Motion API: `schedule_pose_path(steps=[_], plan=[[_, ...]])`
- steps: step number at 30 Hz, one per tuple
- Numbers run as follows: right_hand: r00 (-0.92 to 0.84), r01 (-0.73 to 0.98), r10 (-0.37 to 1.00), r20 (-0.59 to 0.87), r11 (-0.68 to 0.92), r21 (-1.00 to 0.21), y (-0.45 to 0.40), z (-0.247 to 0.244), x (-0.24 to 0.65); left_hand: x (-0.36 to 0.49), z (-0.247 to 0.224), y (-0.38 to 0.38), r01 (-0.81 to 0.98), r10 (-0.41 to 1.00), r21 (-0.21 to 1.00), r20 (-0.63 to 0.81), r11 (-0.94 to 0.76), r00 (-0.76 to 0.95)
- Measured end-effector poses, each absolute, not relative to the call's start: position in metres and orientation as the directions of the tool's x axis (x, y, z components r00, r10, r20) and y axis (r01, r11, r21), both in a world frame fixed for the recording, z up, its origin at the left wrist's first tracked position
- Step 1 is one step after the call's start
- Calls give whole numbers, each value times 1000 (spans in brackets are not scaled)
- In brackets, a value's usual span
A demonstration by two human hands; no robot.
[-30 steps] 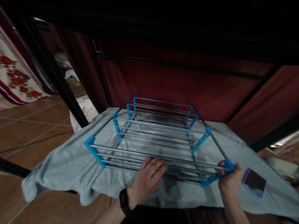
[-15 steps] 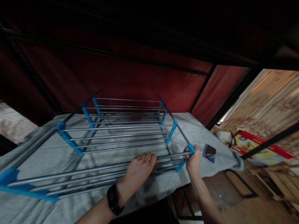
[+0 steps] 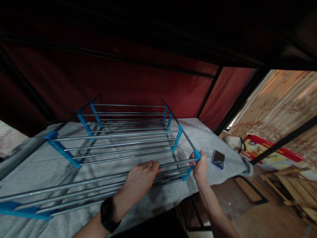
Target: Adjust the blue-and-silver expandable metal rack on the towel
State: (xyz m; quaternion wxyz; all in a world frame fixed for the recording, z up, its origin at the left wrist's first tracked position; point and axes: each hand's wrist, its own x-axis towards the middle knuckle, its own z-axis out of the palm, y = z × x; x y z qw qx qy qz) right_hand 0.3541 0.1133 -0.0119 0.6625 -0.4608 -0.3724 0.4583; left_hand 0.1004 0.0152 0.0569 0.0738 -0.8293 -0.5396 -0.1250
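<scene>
A shoe rack (image 3: 116, 143) of thin grey metal tubes and blue plastic brackets lies on a grey blanket. My left hand (image 3: 143, 175), with a dark watch on its wrist, is wrapped over the nearest top tube (image 3: 94, 181), right of its middle. My right hand (image 3: 199, 166) grips the blue plastic joint (image 3: 197, 155) at this tube's right end, its fingers curled around it. Partly cut off by the left frame edge is the near left blue bracket (image 3: 27, 211). My left forearm and hand hide part of the lower near tubes.
A phone (image 3: 218, 160) lies on the blanket (image 3: 205, 135), right of my right hand. Dark red cloth (image 3: 138, 82) hangs behind the rack, by black frame bars. Beyond the blanket's right edge are a red and yellow box (image 3: 269, 148) and wooden slats (image 3: 294, 185).
The rack, both hands and the surroundings sit further left in the view. Both hands keep their grip at about the same places on the rack.
</scene>
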Motion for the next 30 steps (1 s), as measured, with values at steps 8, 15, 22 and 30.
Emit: schedule_pose_path(steps=[8, 15, 22, 30], plan=[[314, -255, 945, 88, 174, -951, 108, -9, 353, 104, -19, -37, 686, 528, -175, 515, -706, 675], [413, -252, 910, 48, 164, -954, 95, -60, 356, 111, -102, -28, 905, 889, 78, 242, -418, 390], [270, -363, 961, -56, 48, -931, 99, -99, 352, 106, -106, 1, 918, 943, 283, -104, -277, 317], [252, -387, 966, -61, 42, -921, 104, -101, 353, 104, -96, 6, 890, 925, 372, -162, -266, 344]])
